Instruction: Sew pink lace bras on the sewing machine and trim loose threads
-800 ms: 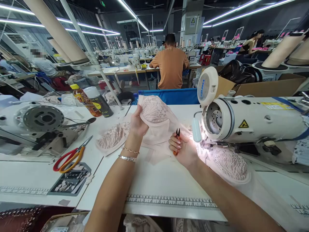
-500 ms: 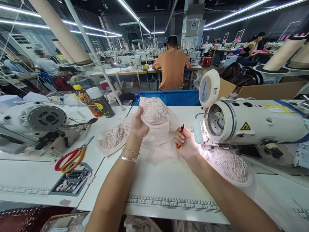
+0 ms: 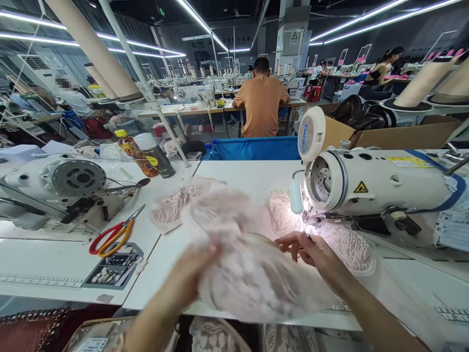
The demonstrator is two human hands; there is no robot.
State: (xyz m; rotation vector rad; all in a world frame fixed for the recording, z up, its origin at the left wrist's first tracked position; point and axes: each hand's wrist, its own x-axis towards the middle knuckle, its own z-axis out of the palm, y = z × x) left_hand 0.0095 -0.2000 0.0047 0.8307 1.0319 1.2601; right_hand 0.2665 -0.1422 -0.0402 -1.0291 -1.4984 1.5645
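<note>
My left hand (image 3: 196, 266), blurred by motion, is closed on a pale pink lace bra (image 3: 252, 274). The bra is smeared too and hangs over the table's front edge. Just right of it is my right hand (image 3: 308, 249), its fingers partly curled; the dark tip of the thread snips (image 3: 310, 238) pokes out of it, while their orange handle is hidden. Whether these fingers touch the fabric I cannot tell. Another lace piece (image 3: 170, 208) lies behind on the left. More lace fabric (image 3: 284, 212) lies under the lit sewing machine (image 3: 366, 181) on the right.
Red-and-orange-handled scissors (image 3: 113, 237) lie on the left, beside a grey tray (image 3: 113, 269) of small parts. A second machine (image 3: 54, 181), a drink bottle (image 3: 137, 154) and a spray can (image 3: 156, 155) stand beyond. Ahead, a person in an orange-brown shirt (image 3: 261, 102) sits facing away.
My left hand has swung the bra down and toward me. My right hand has moved right and lower, its fingers loosening from a fist. The lace under the machine is more exposed.
</note>
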